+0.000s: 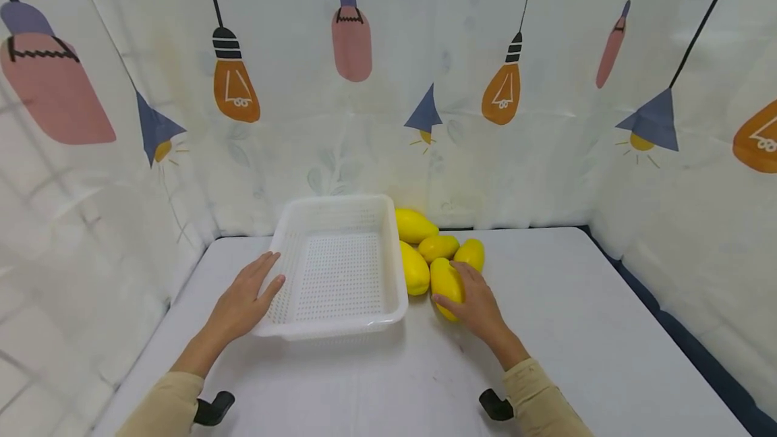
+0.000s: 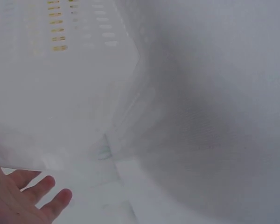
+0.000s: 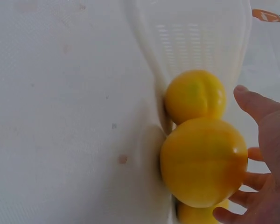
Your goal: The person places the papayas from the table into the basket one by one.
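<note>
A white perforated plastic basket (image 1: 396, 261) stands left of the middle of the table. My left hand (image 1: 245, 299) is at the basket's left rim, fingers stretched out and thumb over the edge; the left wrist view shows its fingers (image 2: 58, 203) beside the basket's wall. Several smooth yellow mangoes lie along the basket's right side. Over the nearest mango (image 1: 446, 285) is my right hand (image 1: 479, 302), fingers spread along its right side. In the right wrist view the thumb stands apart from this mango (image 3: 203, 161), with the fingertips close by its side.
Behind the nearest mango are a mango against the basket (image 1: 415, 268), a small one (image 1: 438, 247), another at the right (image 1: 471, 255) and a large one at the back (image 1: 415, 224). A patterned curtain (image 1: 376, 147) encloses the white table (image 1: 546, 288).
</note>
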`<state>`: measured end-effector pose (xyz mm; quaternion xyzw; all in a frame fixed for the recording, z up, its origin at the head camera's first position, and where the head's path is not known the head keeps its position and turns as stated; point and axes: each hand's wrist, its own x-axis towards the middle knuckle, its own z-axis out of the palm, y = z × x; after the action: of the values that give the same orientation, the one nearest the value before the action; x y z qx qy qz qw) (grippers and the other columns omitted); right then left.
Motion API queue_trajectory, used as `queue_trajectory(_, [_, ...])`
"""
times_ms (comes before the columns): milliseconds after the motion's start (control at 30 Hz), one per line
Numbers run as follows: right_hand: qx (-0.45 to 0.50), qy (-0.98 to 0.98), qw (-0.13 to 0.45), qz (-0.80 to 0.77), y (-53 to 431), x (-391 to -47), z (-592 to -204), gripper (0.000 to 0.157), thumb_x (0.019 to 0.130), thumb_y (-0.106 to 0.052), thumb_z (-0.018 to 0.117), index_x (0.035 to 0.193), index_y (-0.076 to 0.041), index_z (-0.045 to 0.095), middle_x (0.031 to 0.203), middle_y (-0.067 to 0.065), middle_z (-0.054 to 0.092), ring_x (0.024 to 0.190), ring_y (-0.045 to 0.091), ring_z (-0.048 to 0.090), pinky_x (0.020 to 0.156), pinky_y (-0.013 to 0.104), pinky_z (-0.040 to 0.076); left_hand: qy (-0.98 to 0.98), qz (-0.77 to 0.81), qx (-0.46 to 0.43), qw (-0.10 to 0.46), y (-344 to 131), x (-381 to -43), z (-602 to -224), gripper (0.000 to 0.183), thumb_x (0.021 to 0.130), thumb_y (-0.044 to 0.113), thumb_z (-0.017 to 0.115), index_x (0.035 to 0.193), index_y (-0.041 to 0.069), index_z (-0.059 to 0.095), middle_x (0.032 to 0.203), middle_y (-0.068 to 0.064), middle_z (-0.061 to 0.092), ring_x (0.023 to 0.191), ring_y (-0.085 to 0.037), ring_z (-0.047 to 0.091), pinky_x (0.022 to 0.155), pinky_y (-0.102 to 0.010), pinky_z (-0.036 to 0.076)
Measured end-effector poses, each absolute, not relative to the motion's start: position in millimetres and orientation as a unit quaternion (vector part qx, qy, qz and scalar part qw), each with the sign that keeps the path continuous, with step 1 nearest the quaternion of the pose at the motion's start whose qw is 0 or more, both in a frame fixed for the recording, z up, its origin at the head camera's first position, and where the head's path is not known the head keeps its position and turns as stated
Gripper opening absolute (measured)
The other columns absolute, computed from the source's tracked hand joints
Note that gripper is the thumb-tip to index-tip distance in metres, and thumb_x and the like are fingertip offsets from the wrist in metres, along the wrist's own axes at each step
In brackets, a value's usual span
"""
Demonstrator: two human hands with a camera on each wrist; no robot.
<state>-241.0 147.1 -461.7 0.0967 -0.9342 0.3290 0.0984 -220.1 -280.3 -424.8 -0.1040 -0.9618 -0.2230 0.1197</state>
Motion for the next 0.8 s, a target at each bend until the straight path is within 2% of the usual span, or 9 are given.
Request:
queue_trajectory(267, [0.090,-0.936,0.097,0.327,144,-241,-465,0.080,0.081,-0.045,0.075,0.144,-0.011,0.040,0.149,0.016,0.039,0.136,0.036,0.039,0.108,0.058,0.034,-0.951,-0.266,-0.102,0.119,-285,-223,-426,0.058,0.103,0.038,0.040,0.148,0.002,0.033,0.153,-0.026,0.028,0.138,-0.049,0.028,0.106,-0.065,0.025])
queue_trajectory(467, [0.085,-0.935,0.095,0.331,145,-241,-469,0.081,0.080,-0.045,0.075,0.145,-0.012,0.039,0.151,0.015,0.037,0.137,0.036,0.038,0.109,0.058,0.034,-0.943,-0.304,-0.088,0.101,-287,-223,-426,0.056,0.104,0.033,0.036,0.149,0.000,0.027,0.154,-0.029,0.022,0.139,-0.052,0.025,0.106,-0.067,0.023])
queue_trajectory(667, [0.081,-0.933,0.097,0.336,146,-243,-473,0.081,0.080,-0.044,0.076,0.145,-0.011,0.039,0.150,0.016,0.037,0.136,0.036,0.039,0.109,0.056,0.034,-0.934,-0.336,-0.077,0.095,-290,-222,-426,0.052,0.105,0.024,0.035,0.148,-0.003,0.028,0.154,-0.028,0.024,0.131,-0.049,0.037,0.104,-0.064,0.029])
queue_trajectory(800, [0.077,-0.929,0.096,0.350,144,-243,-475,0.081,0.080,-0.045,0.076,0.144,-0.010,0.039,0.150,0.017,0.037,0.135,0.037,0.040,0.108,0.057,0.035,-0.931,-0.351,-0.060,0.078,-292,-220,-426,0.052,0.105,0.025,0.033,0.149,-0.002,0.026,0.152,-0.027,0.027,0.128,-0.047,0.039,0.099,-0.063,0.034])
